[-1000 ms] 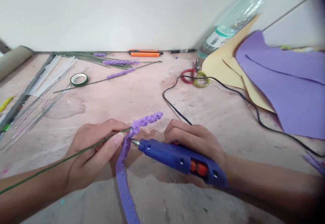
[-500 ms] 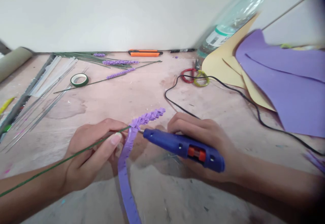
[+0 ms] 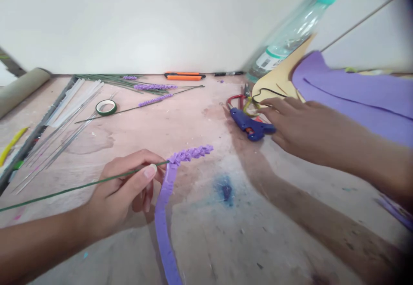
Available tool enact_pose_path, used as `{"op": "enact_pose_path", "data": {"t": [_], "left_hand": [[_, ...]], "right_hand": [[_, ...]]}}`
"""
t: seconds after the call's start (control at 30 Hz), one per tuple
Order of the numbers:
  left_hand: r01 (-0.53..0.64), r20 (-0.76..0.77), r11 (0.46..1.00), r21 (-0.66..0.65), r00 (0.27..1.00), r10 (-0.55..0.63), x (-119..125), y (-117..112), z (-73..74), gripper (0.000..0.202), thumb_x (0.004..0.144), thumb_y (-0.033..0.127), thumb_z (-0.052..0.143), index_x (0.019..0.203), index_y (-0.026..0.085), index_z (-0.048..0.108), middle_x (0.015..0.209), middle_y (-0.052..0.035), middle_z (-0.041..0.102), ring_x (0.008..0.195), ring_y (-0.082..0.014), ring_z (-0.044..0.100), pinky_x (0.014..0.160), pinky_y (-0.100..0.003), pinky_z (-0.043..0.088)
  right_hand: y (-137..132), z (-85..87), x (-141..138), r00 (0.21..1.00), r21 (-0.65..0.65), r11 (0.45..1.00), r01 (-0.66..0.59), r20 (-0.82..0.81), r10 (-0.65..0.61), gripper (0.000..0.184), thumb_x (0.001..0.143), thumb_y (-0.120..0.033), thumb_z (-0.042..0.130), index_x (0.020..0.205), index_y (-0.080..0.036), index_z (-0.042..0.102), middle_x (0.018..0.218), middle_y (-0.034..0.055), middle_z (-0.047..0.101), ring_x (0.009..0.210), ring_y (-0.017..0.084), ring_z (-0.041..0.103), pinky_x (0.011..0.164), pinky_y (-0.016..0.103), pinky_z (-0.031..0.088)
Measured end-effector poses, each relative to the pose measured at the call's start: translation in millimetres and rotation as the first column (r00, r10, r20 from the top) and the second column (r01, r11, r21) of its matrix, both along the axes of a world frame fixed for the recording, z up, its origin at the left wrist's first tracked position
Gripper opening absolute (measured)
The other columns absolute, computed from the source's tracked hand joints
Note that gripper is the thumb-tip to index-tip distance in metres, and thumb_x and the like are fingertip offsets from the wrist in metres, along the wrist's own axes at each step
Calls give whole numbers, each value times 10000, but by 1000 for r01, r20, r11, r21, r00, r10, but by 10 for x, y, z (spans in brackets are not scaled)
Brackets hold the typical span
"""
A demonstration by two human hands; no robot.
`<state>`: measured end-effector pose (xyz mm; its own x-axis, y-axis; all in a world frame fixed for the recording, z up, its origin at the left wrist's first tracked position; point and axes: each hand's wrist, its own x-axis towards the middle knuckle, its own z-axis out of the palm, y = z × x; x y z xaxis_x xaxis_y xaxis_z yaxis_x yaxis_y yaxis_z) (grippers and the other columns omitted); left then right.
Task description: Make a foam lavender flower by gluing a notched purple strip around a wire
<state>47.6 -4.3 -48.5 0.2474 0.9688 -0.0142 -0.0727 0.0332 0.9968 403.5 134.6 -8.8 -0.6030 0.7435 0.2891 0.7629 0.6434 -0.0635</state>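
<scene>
My left hand (image 3: pixel 125 190) pinches a thin green stem (image 3: pixel 74 188) between thumb and fingers. At the stem's right end is a purple flower spike (image 3: pixel 193 152) of small folded petals. From the base of that spike a long purple fringed strip (image 3: pixel 161 224) hangs down over the table, with a shiny patch near its top. Further right, a blue glue gun (image 3: pixel 240 119) lies beside the scissors. Over its handle end is my right hand (image 3: pixel 297 123), fingers stretched out and apart; whether they still touch the gun is hard to see.
Red and yellow scissors (image 3: pixel 248 104) lie behind the gun. A tilted bottle (image 3: pixel 284 48) leans near purple sheets (image 3: pixel 351 97) and a cream sheet (image 3: pixel 274 76). Left are green tape (image 3: pixel 106 107), glue sticks (image 3: pixel 69 104), wires (image 3: pixel 67 143) and finished purple stems (image 3: pixel 155 100). An orange cutter (image 3: pixel 183 77) lies behind.
My right hand has carried the glue gun away from the flower spike, to the back right beside the scissors, and its fingers have loosened. My left hand keeps its pinch on the stem.
</scene>
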Motion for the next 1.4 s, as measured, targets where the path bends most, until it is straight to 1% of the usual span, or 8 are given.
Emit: {"op": "enact_pose_path", "data": {"t": [0.17, 0.3, 0.47, 0.57, 0.7, 0.9, 1.2, 1.4], "left_hand": [[61, 25, 994, -86, 998, -59, 7, 0, 17, 255, 1001, 412, 589, 992, 206, 740, 614, 11, 648, 482, -89, 577, 447, -152, 451], [139, 24, 983, -120, 990, -137, -5, -5, 14, 295, 996, 444, 580, 991, 192, 734, 666, -9, 639, 517, -102, 567, 452, -174, 423], [172, 163, 959, -223, 977, -138, 9, 3, 38, 291, 984, 440, 592, 976, 182, 726, 701, -33, 686, 479, -72, 489, 432, -155, 361], [240, 293, 933, -269, 943, -158, 8, 35, 57, 251, 939, 421, 664, 1018, 189, 719, 769, -40, 721, 473, -46, 470, 452, -142, 359], [266, 147, 934, -240, 961, -235, -29, 94, 75, 237, 890, 307, 747, 1103, 206, 714, 879, -46, 745, 490, -27, 468, 484, -139, 376], [298, 52, 927, -226, 954, -294, -66, 124, 82, 213, 881, 345, 745, 856, 136, 781, 766, -53, 695, 507, -54, 505, 453, -146, 370], [212, 313, 890, -404, 946, -84, 69, 131, 115, 501, 918, 501, 654, 683, 78, 785, 789, -137, 754, 424, -73, 538, 397, -175, 386], [227, 368, 877, -424, 928, -62, 81, 112, 102, 385, 909, 484, 693, 862, 118, 801, 685, -102, 763, 441, -91, 571, 432, -157, 437]], "right_hand": [[-522, 221, -641, 994, -188, 977, -97, -67, 86, 267, 1038, -356, 413, 1108, -214, 628, 1123, 132, 693, 1066, 293, 633, 872, 441, 489], [-770, 226, -1111, 890, -506, 761, -405, -411, 200, 287, 1070, -265, 370, 1100, -194, 647, 1056, 66, 709, 992, 183, 653, 891, 306, 491], [-741, 136, -1333, 872, -726, 527, -442, -486, 63, 399, 1066, -300, 408, 727, -165, 571, 653, -23, 567, 620, 102, 530, 621, 230, 417], [-720, 104, -1380, 865, -737, 539, -408, -501, -31, 364, 1033, -283, 447, 705, -166, 549, 620, -32, 544, 582, 93, 490, 556, 221, 368], [-738, 62, -1397, 887, -724, 608, -324, -456, -70, 353, 1011, -299, 458, 738, -153, 626, 665, -3, 612, 616, 110, 531, 571, 242, 368], [-761, -47, -1356, 863, -682, 655, -326, -498, -89, 299, 994, -328, 502, 789, -162, 642, 649, 2, 645, 579, 111, 540, 544, 234, 382], [-833, 19, -1365, 859, -573, 739, -353, -512, 14, 162, 951, -194, 566, 829, -172, 670, 661, -20, 684, 593, 93, 579, 607, 208, 440], [-804, -58, -1308, 781, -596, 650, -471, -625, -7, 217, 991, -279, 542, 870, -149, 666, 683, 0, 682, 590, 99, 576, 565, 205, 445]]}}
